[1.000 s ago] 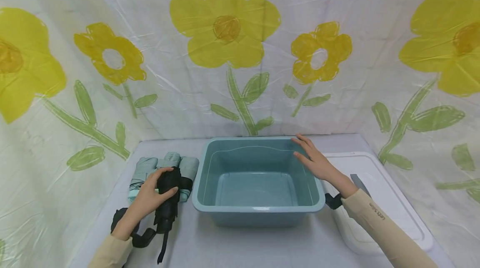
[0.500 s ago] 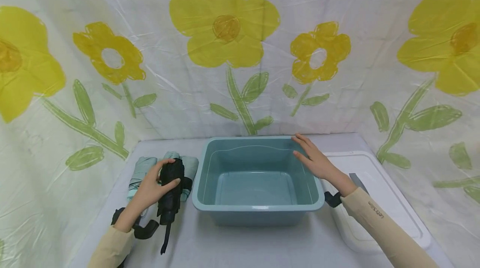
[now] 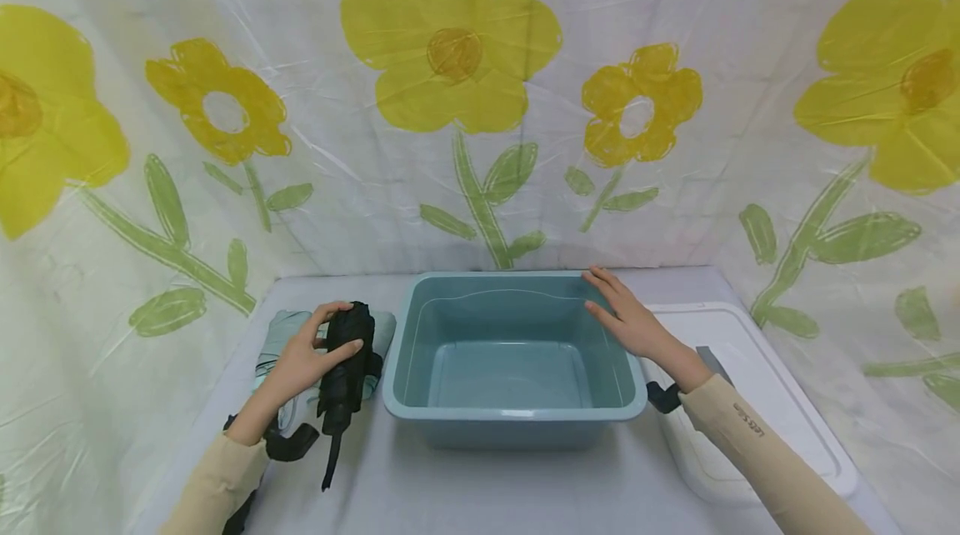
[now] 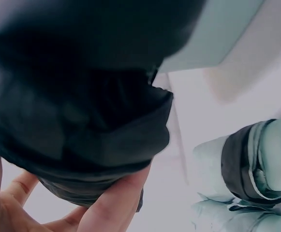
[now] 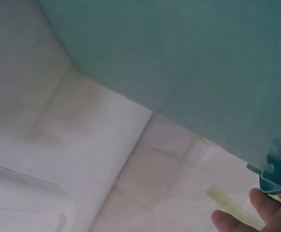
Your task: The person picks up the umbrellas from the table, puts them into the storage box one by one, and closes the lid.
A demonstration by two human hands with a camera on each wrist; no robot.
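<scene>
The left hand [image 3: 303, 362] is wrapped round a folded black umbrella [image 3: 347, 357], lifted just over the pale green umbrellas [image 3: 281, 343] beside the basin [image 3: 513, 414], whose far rim the flat, open-fingered right hand [image 3: 630, 320] seems to steady on the desk [image 3: 480, 485].

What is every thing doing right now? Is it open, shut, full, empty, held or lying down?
Black umbrella: folded shut, gripped and lifted by the left hand, strap dangling.
Green umbrellas: folded, lying on the table beside the tub.
Blue tub: upright, lid off, empty.
White lid: lying flat on the table, right of the tub.
Right hand: fingers straight, resting on the tub's rim.
</scene>
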